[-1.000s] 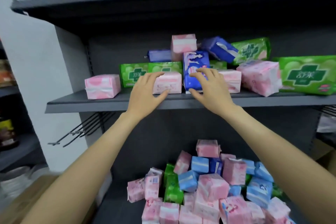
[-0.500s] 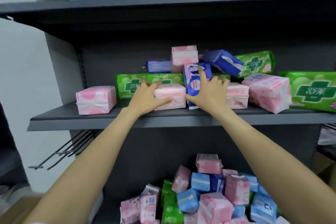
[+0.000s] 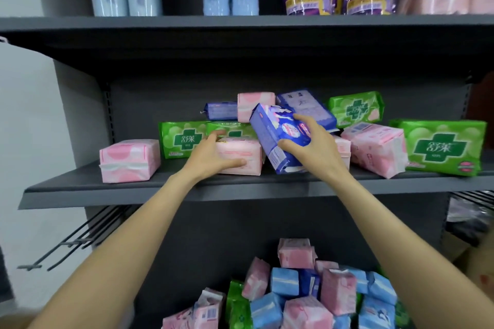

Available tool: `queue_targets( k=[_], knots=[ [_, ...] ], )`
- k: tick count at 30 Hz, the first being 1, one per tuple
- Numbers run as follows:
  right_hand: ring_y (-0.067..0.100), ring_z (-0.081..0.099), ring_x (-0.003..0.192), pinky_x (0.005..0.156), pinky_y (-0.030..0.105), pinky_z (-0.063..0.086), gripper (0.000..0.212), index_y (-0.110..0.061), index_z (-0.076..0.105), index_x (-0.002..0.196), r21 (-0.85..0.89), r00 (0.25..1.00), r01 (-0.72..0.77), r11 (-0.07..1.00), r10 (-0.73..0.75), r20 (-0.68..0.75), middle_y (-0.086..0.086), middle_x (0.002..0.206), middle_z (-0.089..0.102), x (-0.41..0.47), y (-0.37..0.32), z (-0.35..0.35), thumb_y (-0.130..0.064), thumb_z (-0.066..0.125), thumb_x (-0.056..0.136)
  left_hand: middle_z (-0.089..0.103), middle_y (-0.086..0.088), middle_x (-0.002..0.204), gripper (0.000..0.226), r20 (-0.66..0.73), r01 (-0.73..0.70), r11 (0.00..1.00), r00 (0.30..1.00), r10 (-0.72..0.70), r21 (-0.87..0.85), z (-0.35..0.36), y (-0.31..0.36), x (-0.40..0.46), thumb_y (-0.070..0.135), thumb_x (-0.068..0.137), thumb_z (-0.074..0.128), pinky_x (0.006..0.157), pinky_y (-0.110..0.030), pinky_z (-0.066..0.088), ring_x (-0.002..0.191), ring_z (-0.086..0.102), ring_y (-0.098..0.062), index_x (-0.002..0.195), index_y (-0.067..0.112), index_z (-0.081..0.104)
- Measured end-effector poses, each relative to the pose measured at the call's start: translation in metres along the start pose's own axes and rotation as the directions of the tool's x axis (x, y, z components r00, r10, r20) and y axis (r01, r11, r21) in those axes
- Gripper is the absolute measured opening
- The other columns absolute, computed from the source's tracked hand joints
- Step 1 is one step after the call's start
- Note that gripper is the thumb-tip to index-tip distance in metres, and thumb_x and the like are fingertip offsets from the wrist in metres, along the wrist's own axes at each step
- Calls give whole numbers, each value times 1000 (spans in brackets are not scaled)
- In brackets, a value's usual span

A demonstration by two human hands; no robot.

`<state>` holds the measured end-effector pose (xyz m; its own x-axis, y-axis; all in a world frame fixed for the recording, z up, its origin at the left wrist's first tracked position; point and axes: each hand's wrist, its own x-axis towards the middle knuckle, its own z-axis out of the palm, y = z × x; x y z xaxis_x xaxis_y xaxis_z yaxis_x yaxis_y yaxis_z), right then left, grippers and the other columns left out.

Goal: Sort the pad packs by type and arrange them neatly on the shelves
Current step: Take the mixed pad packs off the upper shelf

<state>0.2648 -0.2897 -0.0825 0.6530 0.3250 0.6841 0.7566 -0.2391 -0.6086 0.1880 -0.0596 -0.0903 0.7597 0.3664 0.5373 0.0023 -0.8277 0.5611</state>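
On the middle shelf (image 3: 160,189), a pink pad pack (image 3: 240,155) is gripped by the left hand (image 3: 211,157). Just beside it, a tilted blue pad pack (image 3: 275,139) is held by the right hand (image 3: 312,147), fingers curled around it.

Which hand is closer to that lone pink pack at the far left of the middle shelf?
Left. The left hand grips another pink pack just right of the lone pink pack; the right hand holds a blue pack farther right.
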Motion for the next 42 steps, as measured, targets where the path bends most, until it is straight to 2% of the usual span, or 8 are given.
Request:
queue_targets(
  k=[5,13,19,24,28,30,35,42],
  knots=[
    [16,45,121,101,38,42,68,-30,41,136,192,984,38,981,-3,-177,-4,130,46,7,2,-10,-44,69,76,17,-13,156,122,-18,-35,998,999,36,44,8,25,6,49,63,84,107,-39,32,136,36,-30,152,33,1],
    [35,45,123,100,36,36,65,-29,34,143,-274,999,-40,961,33,-32,15,138,40,74,7,-33,-56,54,87,17,-17,155,135,-42,-60,984,997,68,166,32,45,27,60,58,82,99,-42,42,121,51,-37,149,37,-16],
    [8,60,91,68,16,50,66,-42,20,148,30,926,-181,983,160,342,-4,121,47,90,13,-54,-33,57,93,5,-13,155,137,-74,-50,999,996,51,3,54,55,35,60,58,81,106,-42,35,138,29,-36,146,38,-22],
    [13,64,90,76,28,53,110,-24,24,146,95,901,-347,933,303,312,-4,115,60,95,25,-45,-52,84,58,-3,-12,158,140,-81,-14,996,997,6,-92,56,50,40,51,60,84,113,-42,26,144,17,-32,146,31,-24],
    [8,64,85,61,17,51,72,-18,41,129,182,930,-306,934,253,266,-4,105,63,86,23,-31,-35,80,71,15,-10,157,140,-87,-50,979,996,33,-197,55,52,41,42,58,88,110,-37,30,141,26,-26,150,24,-16],
    [13,64,93,75,25,55,78,-19,39,130,195,960,-240,951,203,194,0,112,62,83,25,-26,-34,83,68,26,-6,155,140,-94,-59,960,995,35,-272,55,49,38,38,55,91,108,-35,33,138,33,-22,151,24,-11],
    [19,59,108,92,44,52,123,-29,32,137,145,982,-163,976,146,121,2,126,54,67,26,-22,-72,81,34,35,-4,149,114,-150,-21,859,986,-66,-512,51,39,23,18,71,83,102,-30,39,129,44,-18,151,26,2],
    [17,61,107,92,47,52,120,-30,31,138,246,983,-181,952,175,50,-6,121,59,56,35,-19,-68,83,37,26,-7,150,54,-146,47,830,977,-153,-556,35,53,28,56,91,47,105,-39,28,136,29,-22,140,45,27]
  ],
)
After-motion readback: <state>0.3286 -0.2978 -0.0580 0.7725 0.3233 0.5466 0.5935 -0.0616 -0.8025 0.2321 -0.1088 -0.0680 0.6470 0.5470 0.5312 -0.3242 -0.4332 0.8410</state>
